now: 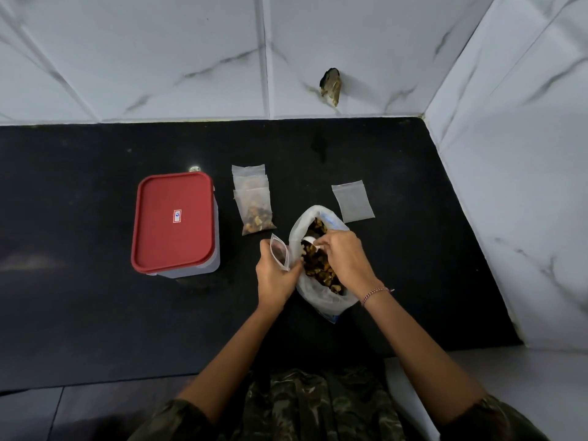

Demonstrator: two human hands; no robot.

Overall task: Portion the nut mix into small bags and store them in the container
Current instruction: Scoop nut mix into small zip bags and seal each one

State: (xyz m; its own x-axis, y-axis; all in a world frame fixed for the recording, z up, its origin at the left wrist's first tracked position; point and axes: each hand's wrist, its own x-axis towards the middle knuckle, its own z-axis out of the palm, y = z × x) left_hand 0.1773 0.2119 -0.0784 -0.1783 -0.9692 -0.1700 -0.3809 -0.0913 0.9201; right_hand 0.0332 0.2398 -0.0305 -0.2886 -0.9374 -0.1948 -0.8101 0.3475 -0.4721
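A large clear plastic bag of brown nut mix (318, 265) lies open on the black counter. My right hand (345, 261) reaches into its mouth and pinches a small white scoop (309, 240) among the nuts. My left hand (275, 275) grips a small clear zip bag (279, 252), held upright with its mouth open, just left of the big bag. Two filled small bags (254, 205) lie overlapped further back. An empty small zip bag (352, 201) lies flat to the right. The container (175, 224) stands at the left with its red lid on.
The black counter (95, 313) ends at a white marble-tiled wall behind and a tiled side wall on the right. A dark chipped hole (331, 85) marks the back wall. The counter's front edge runs near my body.
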